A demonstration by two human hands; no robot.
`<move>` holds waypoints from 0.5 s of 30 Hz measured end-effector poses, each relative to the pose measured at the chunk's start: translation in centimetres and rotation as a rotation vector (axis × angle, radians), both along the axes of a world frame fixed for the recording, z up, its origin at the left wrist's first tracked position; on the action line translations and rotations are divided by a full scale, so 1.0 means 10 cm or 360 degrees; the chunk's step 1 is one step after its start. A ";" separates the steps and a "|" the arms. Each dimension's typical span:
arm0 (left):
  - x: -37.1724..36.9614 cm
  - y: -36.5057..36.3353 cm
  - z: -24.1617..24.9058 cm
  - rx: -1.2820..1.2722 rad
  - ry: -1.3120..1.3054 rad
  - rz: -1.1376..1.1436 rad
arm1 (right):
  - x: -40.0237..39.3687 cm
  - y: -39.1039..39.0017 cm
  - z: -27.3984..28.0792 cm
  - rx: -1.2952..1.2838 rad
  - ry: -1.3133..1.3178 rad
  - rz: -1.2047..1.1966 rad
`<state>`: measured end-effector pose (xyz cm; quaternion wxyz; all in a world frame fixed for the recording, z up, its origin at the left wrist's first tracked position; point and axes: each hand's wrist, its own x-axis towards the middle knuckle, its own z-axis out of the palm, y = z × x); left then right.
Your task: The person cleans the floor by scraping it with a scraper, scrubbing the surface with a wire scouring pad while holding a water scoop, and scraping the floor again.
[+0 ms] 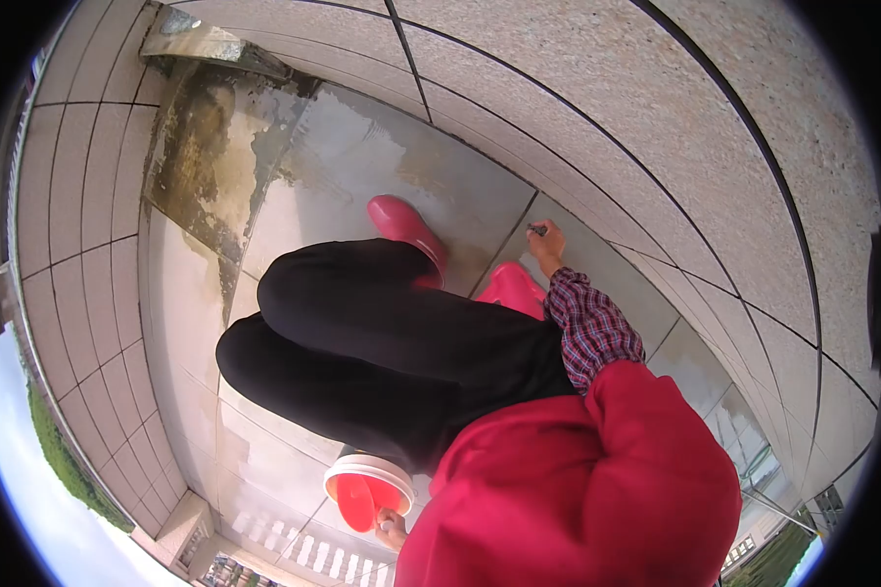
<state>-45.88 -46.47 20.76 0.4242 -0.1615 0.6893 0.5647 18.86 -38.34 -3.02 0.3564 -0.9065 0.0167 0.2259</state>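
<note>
My right hand (550, 245), below a checked sleeve cover, is closed around a small dark object (536, 231) whose kind I cannot make out. It is just above the tiled floor, beside one pink rubber boot (514, 289). On my other side, my left hand (392, 529) is closed at the rim of a round white-rimmed bucket (404, 478). Its fingers are on a red, rounded scoop (355, 504) that lies across the bucket's mouth. My knee partly hides the bucket. The other pink boot (406, 230) stands flat on the tiles.
A tiled wall (597, 108) runs close along my right side, and a lower wall (93, 264) stands ahead. Dark, wet stains (206, 137) cover the floor in the far corner, near a ledge (196, 41). Wet patches mark the floor tiles (362, 147).
</note>
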 end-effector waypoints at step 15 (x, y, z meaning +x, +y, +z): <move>0.88 1.56 1.11 0.0552 -0.0362 -0.0159 | 0.06 -0.13 -0.03 -0.0076 -0.0470 0.0414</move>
